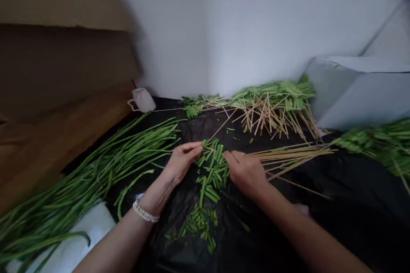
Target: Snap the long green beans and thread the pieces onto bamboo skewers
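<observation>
Cut green bean pieces point(211, 175) lie in a pile on the black sheet point(256, 239), between and below my hands. My left hand point(184, 158), with a beaded bracelet at the wrist, pinches a small green piece at the pile's upper left; a thin wooden stick point(210, 149) reaches from it toward my right hand. My right hand point(245, 172) is closed at the pile's right edge, its fingertips curled down; what they hold is hidden. Loose wooden sticks point(288, 156) extend to the right from behind my right hand.
Long green beans point(128, 153) spread across the left. A white mug point(143, 100) stands at the back left. Skewered bean pieces point(275, 91) are heaped against the wall, sticks toward me. More greens point(381, 143) lie right, before a white box point(361, 89). A cardboard box point(64, 51) rises upper left.
</observation>
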`<action>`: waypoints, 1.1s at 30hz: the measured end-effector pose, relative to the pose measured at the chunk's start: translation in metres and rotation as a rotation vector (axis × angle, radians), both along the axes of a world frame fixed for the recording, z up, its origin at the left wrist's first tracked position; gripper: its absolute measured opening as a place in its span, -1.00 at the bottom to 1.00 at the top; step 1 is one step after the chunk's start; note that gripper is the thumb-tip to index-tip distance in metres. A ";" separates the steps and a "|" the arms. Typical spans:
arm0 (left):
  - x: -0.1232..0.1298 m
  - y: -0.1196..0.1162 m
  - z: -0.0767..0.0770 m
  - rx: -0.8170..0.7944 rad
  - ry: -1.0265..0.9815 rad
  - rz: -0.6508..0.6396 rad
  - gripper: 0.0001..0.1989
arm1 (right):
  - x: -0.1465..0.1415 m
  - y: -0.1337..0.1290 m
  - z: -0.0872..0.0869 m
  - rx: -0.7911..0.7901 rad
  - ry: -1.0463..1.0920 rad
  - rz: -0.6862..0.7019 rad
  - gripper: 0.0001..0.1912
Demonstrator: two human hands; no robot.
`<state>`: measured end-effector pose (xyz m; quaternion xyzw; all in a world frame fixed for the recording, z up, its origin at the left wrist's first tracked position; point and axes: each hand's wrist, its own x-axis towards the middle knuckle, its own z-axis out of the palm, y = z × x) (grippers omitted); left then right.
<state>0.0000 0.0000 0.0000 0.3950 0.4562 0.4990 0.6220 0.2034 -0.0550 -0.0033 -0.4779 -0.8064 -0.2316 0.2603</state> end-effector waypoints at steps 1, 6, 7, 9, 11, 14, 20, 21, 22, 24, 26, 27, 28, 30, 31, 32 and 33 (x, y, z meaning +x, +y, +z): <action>0.000 -0.001 0.001 0.004 0.003 0.005 -0.60 | 0.000 0.001 0.000 0.000 0.002 -0.001 -0.77; -0.001 -0.001 0.004 -0.029 -0.064 -0.015 -0.62 | 0.000 0.002 0.000 0.006 0.009 0.004 -0.77; -0.001 -0.001 0.005 -0.044 -0.089 -0.028 -0.62 | 0.000 0.002 0.000 0.006 0.011 0.008 -0.77; -0.001 -0.001 0.007 -0.072 -0.131 -0.054 -0.65 | 0.001 0.001 0.001 -0.002 0.017 0.020 -0.78; -0.002 0.000 0.007 -0.093 -0.150 -0.072 -0.68 | 0.001 0.001 0.001 -0.010 0.026 0.029 -0.78; -0.003 0.000 0.007 -0.114 -0.161 -0.081 -0.70 | 0.001 0.001 0.000 -0.011 0.040 0.036 -0.79; -0.002 -0.001 0.008 -0.151 -0.190 -0.099 -0.77 | 0.000 0.000 -0.002 -0.020 0.043 0.034 -0.77; -0.001 -0.002 0.008 -0.157 -0.193 -0.103 -0.79 | -0.001 0.000 -0.001 -0.014 0.040 0.031 -0.77; -0.001 -0.002 0.009 -0.163 -0.195 -0.107 -0.80 | -0.001 0.000 -0.001 -0.004 0.035 0.028 -0.78; -0.001 -0.002 0.010 -0.178 -0.202 -0.112 -0.82 | -0.001 -0.001 0.000 0.020 0.017 0.028 -0.77; 0.000 -0.003 0.011 -0.194 -0.206 -0.115 -0.83 | -0.001 -0.001 0.001 0.039 -0.003 0.034 -0.76; 0.000 -0.003 0.011 -0.200 -0.204 -0.117 -0.82 | -0.002 -0.001 0.001 0.046 -0.008 0.038 -0.76; 0.001 -0.004 0.010 -0.202 -0.201 -0.119 -0.81 | -0.002 -0.002 0.002 0.047 -0.008 0.041 -0.76; 0.003 -0.006 0.009 -0.203 -0.186 -0.143 -0.76 | -0.004 -0.002 0.002 0.033 0.006 0.049 -0.78; 0.005 -0.007 0.008 -0.203 -0.175 -0.161 -0.74 | -0.005 -0.002 0.002 0.021 0.014 0.056 -0.80; 0.007 -0.009 0.007 -0.203 -0.163 -0.181 -0.73 | -0.006 -0.002 0.002 0.008 0.020 0.064 -0.81; 0.008 -0.010 0.007 -0.201 -0.152 -0.196 -0.71 | -0.007 -0.002 0.002 -0.003 0.023 0.071 -0.82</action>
